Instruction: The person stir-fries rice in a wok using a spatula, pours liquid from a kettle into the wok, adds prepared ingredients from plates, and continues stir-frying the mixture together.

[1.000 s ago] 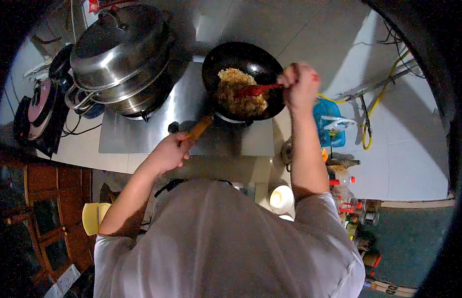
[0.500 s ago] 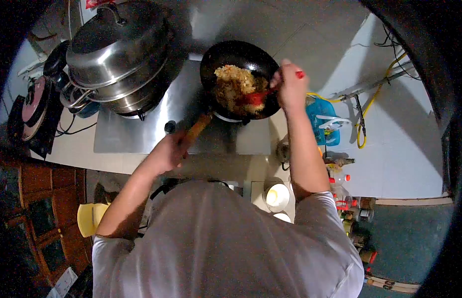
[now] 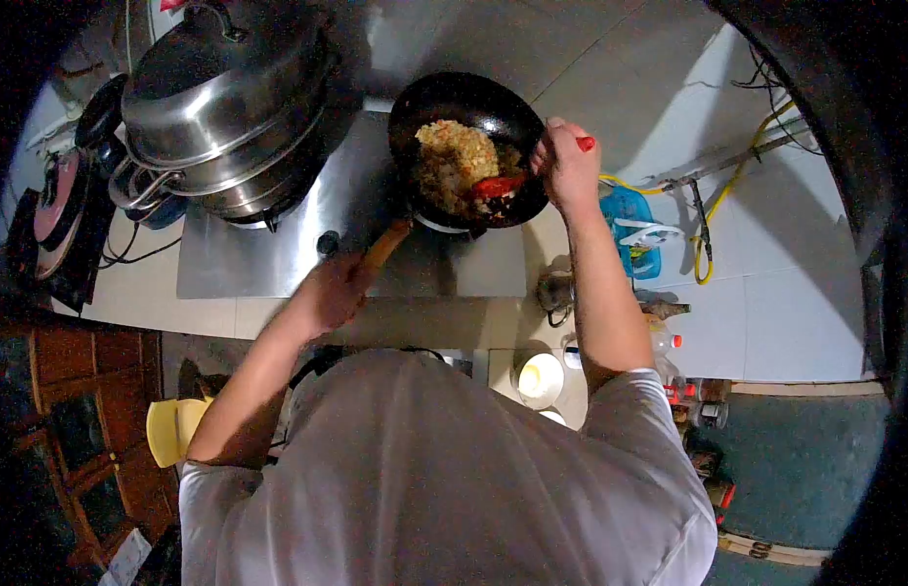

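Observation:
A black wok (image 3: 512,117) sits tilted over the right side of the steel stove (image 3: 278,269). My left hand (image 3: 335,293) is wrapped around its wooden handle (image 3: 386,242). In the wok lies a heap of fried rice (image 3: 456,148), pale on top with orange bits and browner lower down. Over the wok's right rim, my right hand (image 3: 568,168) grips a red spatula (image 3: 500,186). The spatula's blade rests in the food at the lower right, and its red handle end sticks out past my fist.
A large lidded steel steamer (image 3: 219,127) stands on the left burner. To the right are a blue basket (image 3: 630,210), a yellow hose (image 3: 737,181) and several bottles (image 3: 666,342). A white bowl (image 3: 539,379) is near my right elbow; a yellow container (image 3: 170,430) is at lower left.
The red spatula's blade has shifted up slightly and shows more plainly. The rice is heaped more toward the wok's upper left. My left hand keeps its hold on the handle.

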`<state>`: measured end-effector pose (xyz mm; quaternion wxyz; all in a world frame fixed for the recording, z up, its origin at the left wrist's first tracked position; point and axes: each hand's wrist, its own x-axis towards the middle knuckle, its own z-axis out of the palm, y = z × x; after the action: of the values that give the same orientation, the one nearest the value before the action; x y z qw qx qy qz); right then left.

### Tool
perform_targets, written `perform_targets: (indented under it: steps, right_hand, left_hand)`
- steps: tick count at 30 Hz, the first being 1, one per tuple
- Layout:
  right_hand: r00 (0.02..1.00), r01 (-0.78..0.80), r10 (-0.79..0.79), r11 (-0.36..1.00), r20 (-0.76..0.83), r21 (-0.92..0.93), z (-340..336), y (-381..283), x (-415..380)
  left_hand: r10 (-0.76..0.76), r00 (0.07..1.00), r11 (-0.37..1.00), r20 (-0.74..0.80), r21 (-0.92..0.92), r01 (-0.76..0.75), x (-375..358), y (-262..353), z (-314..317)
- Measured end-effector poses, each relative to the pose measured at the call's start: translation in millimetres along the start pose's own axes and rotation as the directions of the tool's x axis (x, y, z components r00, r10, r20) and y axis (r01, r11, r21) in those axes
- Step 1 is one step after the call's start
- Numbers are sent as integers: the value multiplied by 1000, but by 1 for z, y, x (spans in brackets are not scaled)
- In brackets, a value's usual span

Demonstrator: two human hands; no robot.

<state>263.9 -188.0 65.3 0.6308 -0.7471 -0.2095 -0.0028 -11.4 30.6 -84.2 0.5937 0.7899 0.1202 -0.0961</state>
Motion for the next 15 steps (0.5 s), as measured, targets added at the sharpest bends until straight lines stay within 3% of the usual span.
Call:
perform_targets:
  steps: [1,2,3,5,8,9,11,12,13,14,15]
  right_hand:
    - [999,29,-28,998,16,-49,5,-4,-1]
    - [1000,-13,9,992,26,124,0,-16,3]
    - [998,-56,45,955,42,293,1,-31,3]
    - [998,-64,56,968,41,244,2,-19,6]
    - [994,-100,94,985,53,141,1,19,9]
    - [995,-94,87,985,57,142,-1,11,14]
    - [999,-19,6,956,45,291,-15,-16,19]
    - [991,-31,-30,897,132,441,-28,-24,20]
    - [990,-23,-40,896,132,444,-23,-17,23]
    - [997,-28,4,954,79,298,-16,1,20]
    - [999,-49,47,989,16,143,-14,20,12]
  left_hand:
    - [59,998,996,-2,74,-59,0,1,0]
    - [118,993,982,-4,148,-116,-1,3,0]
    - [40,999,996,-16,75,-38,-5,11,-2]
    - [-38,999,999,-25,0,38,-3,9,-3]
    - [163,987,964,-5,214,-158,4,-16,2]
    - [198,980,967,-23,168,-191,6,-16,2]
    - [220,975,969,-33,121,-214,1,-16,2]
    - [223,974,969,-36,115,-217,0,-12,3]
    - [226,973,969,-37,114,-221,2,-10,0]
    - [230,972,968,-38,113,-224,5,-8,-2]
    - [134,991,981,-5,144,-132,3,-10,-1]
